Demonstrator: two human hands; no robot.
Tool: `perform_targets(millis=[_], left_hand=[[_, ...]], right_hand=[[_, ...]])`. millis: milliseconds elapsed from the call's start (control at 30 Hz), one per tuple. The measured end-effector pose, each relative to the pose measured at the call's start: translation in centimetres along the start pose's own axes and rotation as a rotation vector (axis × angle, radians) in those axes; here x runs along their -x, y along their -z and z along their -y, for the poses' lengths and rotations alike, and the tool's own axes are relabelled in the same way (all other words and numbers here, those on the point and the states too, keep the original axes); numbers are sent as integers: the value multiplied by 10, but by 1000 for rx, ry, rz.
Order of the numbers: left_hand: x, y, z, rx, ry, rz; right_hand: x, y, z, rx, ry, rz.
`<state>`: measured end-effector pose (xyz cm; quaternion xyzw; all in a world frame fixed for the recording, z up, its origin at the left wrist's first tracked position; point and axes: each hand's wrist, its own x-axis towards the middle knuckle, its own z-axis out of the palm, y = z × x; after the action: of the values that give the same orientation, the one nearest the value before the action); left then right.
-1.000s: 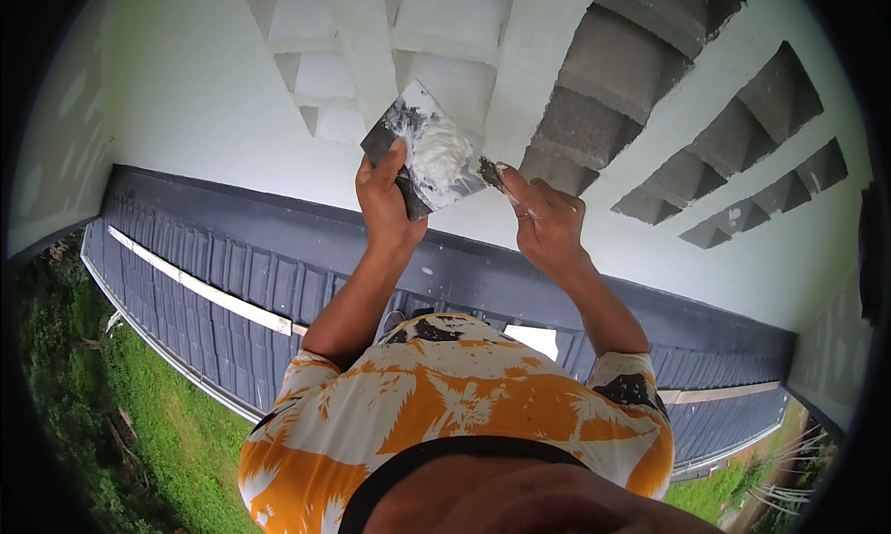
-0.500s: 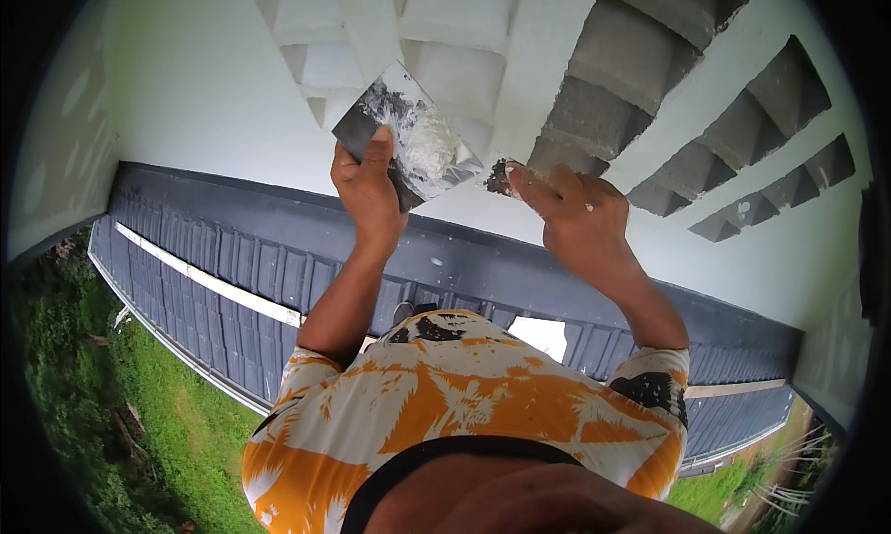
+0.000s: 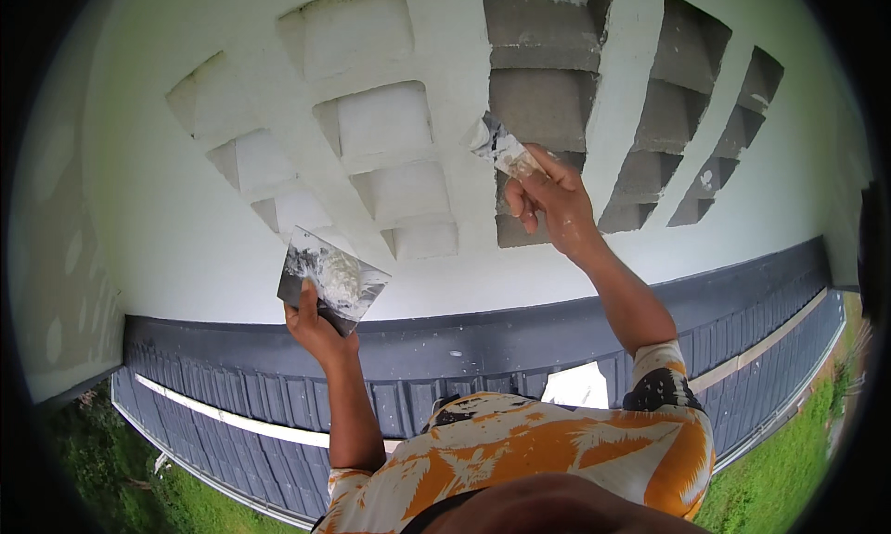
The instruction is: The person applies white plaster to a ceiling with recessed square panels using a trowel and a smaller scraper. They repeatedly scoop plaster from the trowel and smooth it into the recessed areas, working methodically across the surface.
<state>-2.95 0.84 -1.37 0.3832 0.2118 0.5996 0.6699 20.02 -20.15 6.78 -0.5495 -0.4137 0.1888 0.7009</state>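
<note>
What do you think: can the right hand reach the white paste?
Probably yes: the white paste lies uncovered on the board in the left hand, and nothing visible stands between it and the right hand.

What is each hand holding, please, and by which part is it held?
The left hand grips a square plate bearing white paste by its near edge; the right hand holds a putty knife by the end opposite its paste-smeared tip.

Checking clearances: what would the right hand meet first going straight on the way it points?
Likely the pale wall strip just ahead of its scraper; whether they touch is unclear.
</note>
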Motion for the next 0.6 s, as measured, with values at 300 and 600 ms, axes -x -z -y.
perform_targets(millis=[300, 600], left_hand=[[19, 41, 14, -32, 167, -44], [24, 100, 16, -74, 180, -198]], right_hand=[[-144, 34, 66, -171, 187, -496], [-221, 40, 69, -272, 96, -537]])
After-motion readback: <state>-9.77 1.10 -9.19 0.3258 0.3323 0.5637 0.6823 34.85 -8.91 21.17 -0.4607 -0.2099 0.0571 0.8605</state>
